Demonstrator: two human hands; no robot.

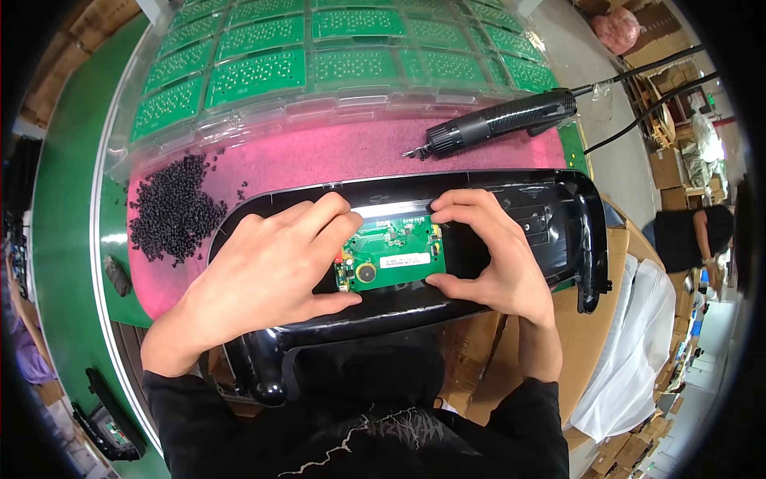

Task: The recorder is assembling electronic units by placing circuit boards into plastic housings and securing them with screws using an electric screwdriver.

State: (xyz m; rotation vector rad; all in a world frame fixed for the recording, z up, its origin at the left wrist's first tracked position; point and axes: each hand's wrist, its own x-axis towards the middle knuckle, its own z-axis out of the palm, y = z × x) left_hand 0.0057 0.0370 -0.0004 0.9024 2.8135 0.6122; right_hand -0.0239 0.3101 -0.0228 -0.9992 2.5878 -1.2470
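Note:
A green circuit board (395,279) with a white label and a round part lies level over the middle of a long black plastic housing (391,310). Along the board's far edge runs a silvery strip (391,211). My left hand (275,259) grips the board's left end, its thumb at the near corner and its fingers at the far one. At the opposite end, my right hand (499,259) holds it the same way between thumb and fingers. Whether the board rests on the housing's inside, I cannot tell.
Beyond the housing, a black electric screwdriver (503,124) lies on a pink mat (319,148), its cable running right. Left is a pile of small black screws (175,209). Clear trays of green boards (255,76) stand behind. Cardboard (598,319) is at right; another person (690,235) stands far right.

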